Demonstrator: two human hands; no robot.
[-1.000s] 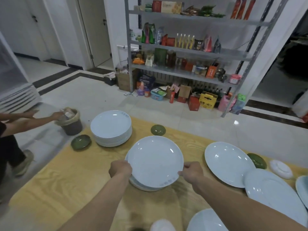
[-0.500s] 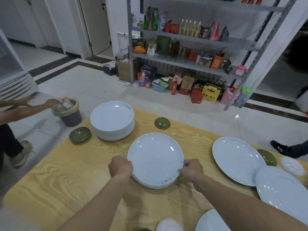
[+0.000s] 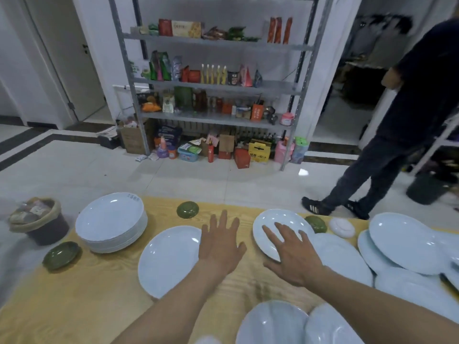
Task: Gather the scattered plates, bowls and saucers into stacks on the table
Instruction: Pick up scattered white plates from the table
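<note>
A tall stack of white plates [image 3: 111,223] stands at the table's far left. A lower white plate stack [image 3: 169,260] lies in front of me. My left hand [image 3: 221,242] hovers flat over its right edge, fingers spread, holding nothing. My right hand [image 3: 293,254] reaches with straight fingers over a single white plate [image 3: 275,223]; contact is unclear. More white plates [image 3: 407,242] overlap at the right. Green saucers [image 3: 188,209] [image 3: 60,254] [image 3: 316,223] and a small white upturned bowl [image 3: 342,227] are scattered about.
The wooden table [image 3: 74,301] ends at its far edge near a waste bin [image 3: 39,219] on the floor. A person in dark clothes [image 3: 402,125] walks past at the right. A metal shelf [image 3: 213,83] of goods stands behind. More white plates [image 3: 273,324] lie near me.
Both hands have let go of the plate they set on the low stack and opened. They moved right, the right hand reaching over the single plate. A person has walked in at the right.
</note>
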